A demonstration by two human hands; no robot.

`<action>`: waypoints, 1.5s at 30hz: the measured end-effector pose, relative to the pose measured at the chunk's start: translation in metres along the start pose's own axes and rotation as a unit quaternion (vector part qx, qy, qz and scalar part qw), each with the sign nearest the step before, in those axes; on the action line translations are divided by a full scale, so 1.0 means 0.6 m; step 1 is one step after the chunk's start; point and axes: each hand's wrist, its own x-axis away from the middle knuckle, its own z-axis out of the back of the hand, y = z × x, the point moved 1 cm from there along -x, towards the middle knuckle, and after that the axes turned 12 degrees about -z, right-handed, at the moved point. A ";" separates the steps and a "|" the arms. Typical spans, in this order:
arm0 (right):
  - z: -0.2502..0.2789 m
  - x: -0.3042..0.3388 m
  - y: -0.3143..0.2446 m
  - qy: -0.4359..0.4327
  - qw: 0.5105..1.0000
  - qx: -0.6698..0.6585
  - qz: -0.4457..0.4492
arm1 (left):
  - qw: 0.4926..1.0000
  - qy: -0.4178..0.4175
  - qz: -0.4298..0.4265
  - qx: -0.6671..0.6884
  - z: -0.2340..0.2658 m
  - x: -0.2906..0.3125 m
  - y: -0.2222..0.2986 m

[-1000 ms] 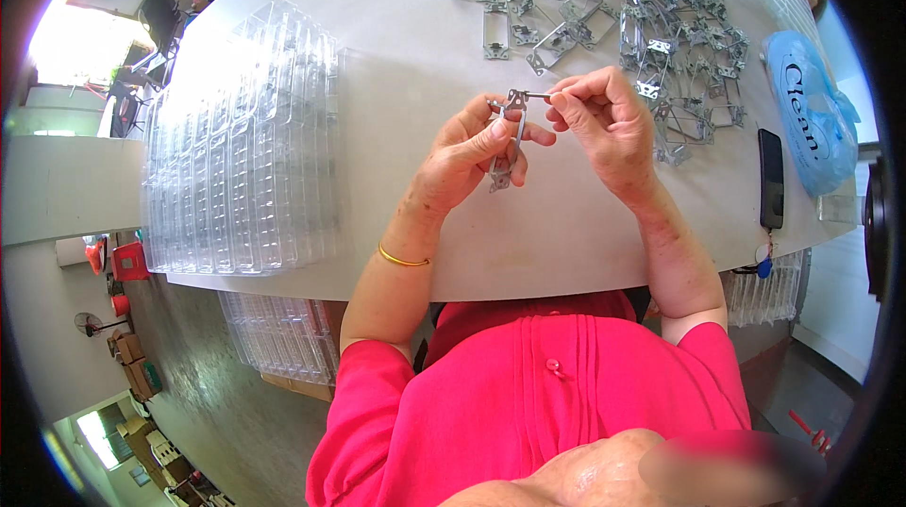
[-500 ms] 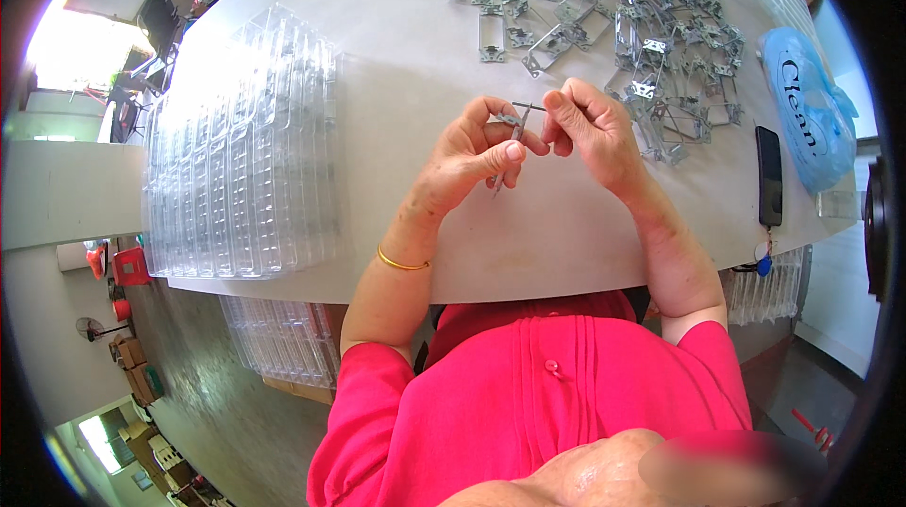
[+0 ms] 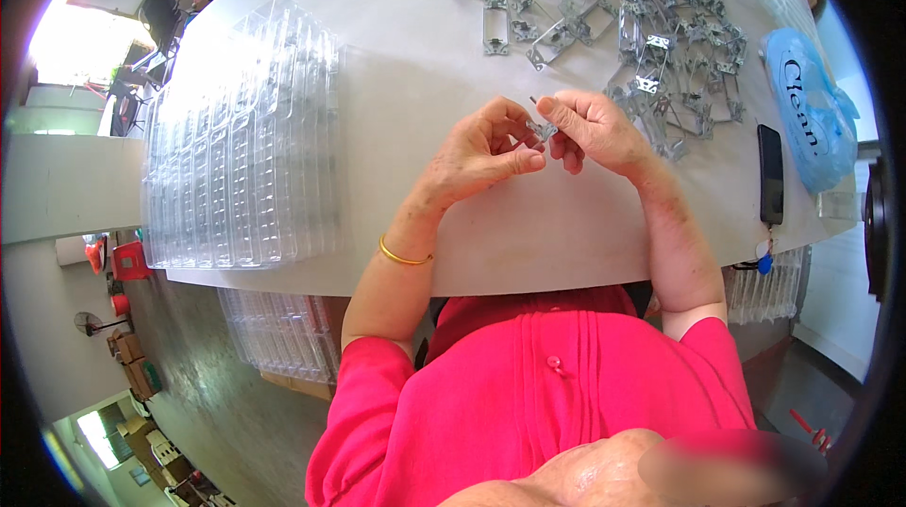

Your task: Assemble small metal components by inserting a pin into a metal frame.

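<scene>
A small silvery metal bracket is held between my two hands above the table, most of it hidden by fingers. My left hand has its fingers curled to the bracket's left side, with the thumb stretched out below it. On the other side, my right hand pinches the bracket between thumb and bent fingers. A dark thin end of metal pokes up beside the right thumb. Beyond the hands lies a loose heap of similar metal brackets, many with long rectangular frames.
Stacked clear plastic trays stand at the left of the white table. A black phone and a blue plastic bag lie at the right. More clear trays sit below the table edge.
The bracket has turned from slanting lengthwise in my left hand to bunched between both hands. My right hand has moved slightly down, its fingers now against the bracket.
</scene>
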 end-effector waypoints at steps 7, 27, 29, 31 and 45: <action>0.009 0.006 -0.003 -0.016 0.999 0.041 0.010 | 0.999 -0.047 -0.006 -0.015 -0.005 -0.001 -0.001; -0.008 0.011 -0.006 0.124 0.940 -0.114 0.297 | 0.973 0.012 -0.034 0.228 0.008 -0.001 0.002; -0.017 0.009 -0.004 0.114 0.940 -0.117 0.300 | 0.974 0.005 -0.029 0.226 0.008 -0.001 0.006; -0.025 0.010 -0.005 0.105 0.940 -0.119 0.302 | 0.974 -0.005 -0.025 0.226 0.006 -0.002 0.007; -0.037 0.011 -0.006 0.215 0.869 0.116 0.431 | 0.980 -0.017 -0.029 0.198 0.006 0.002 0.000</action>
